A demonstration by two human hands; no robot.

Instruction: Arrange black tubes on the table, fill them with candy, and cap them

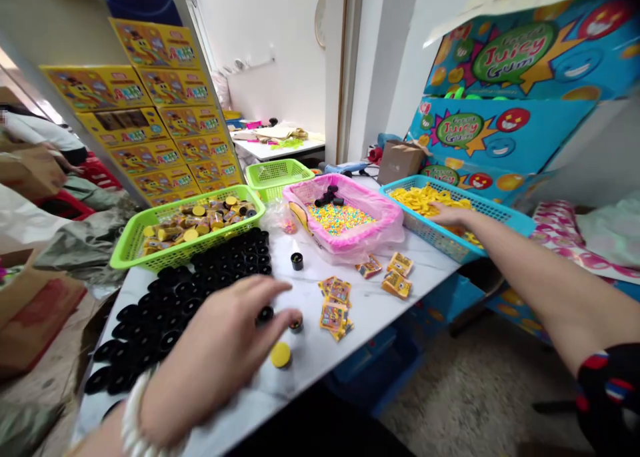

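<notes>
My left hand [225, 350], wearing a white beaded bracelet, hovers low over the table with thumb and fingers apart. By its thumb tip stands a small dark container [296, 325], and a yellow-capped one [281, 355] is just below. My right hand [447, 217] reaches into the blue basket [510, 220], touching a heap of yellow plastic pieces [417, 198]. Its fingers look stretched out, partly sunk among the pieces. Rows of black round pieces [190, 303] spread under and beyond my left hand. Another black container [297, 261] stands farther back.
A green basket [123, 250] holds yellow-capped containers. Colourful candies and black pieces lie in a pink lined basket [395, 220]. Small printed packets [335, 303] rest near the table edge. Yellow boxes [175, 120] are stacked at left, blue gum cartons [505, 133] at right. A person [40, 133] is far left.
</notes>
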